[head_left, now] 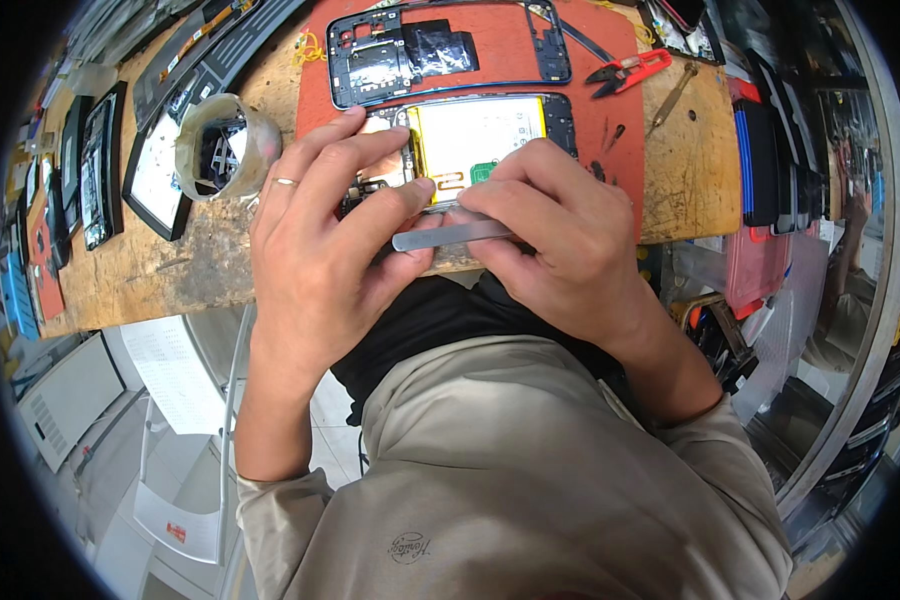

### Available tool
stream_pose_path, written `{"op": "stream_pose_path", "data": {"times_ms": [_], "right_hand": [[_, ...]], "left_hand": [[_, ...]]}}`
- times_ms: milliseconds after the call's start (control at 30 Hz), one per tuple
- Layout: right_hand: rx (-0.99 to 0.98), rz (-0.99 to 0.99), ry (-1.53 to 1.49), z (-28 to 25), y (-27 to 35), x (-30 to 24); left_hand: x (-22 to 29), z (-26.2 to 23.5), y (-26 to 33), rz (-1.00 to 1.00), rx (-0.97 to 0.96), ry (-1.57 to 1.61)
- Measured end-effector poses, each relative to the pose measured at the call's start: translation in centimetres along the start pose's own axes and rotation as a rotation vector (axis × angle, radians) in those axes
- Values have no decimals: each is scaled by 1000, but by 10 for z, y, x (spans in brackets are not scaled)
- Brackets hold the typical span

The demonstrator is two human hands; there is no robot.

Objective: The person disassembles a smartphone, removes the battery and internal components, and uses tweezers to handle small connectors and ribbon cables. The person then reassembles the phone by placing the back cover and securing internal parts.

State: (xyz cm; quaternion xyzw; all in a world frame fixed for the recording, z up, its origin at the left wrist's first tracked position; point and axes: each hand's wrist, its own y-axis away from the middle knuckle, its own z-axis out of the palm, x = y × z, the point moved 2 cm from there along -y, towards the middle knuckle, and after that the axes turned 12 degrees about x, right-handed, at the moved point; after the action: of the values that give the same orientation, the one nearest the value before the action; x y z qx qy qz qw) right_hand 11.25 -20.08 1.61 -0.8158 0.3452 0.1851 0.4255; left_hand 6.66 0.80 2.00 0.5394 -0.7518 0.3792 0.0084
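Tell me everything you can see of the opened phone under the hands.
The opened phone lies lengthwise across the red mat, insides facing up. A large whitish battery with yellow edges fills its middle; the right end looks dark. A small green piece sits near its near edge. The left hand covers much of its left end; the right hand hides part of the near edge.

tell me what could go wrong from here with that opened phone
The grey metal tool in the right hand is close to the exposed battery, so a slip might scratch or puncture it. The opened phone lies near the front edge of the bench, so a nudge could tip it off.
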Motion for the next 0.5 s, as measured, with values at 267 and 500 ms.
{"op": "stream_pose_path", "data": {"times_ms": [267,500], "right_hand": [[-26,-36,26,-2,1,-1],[-26,-47,10,-2,1,0]], "left_hand": [[1,0,-2,11,-2,-28],[2,0,-2,3,14,-49]]}}
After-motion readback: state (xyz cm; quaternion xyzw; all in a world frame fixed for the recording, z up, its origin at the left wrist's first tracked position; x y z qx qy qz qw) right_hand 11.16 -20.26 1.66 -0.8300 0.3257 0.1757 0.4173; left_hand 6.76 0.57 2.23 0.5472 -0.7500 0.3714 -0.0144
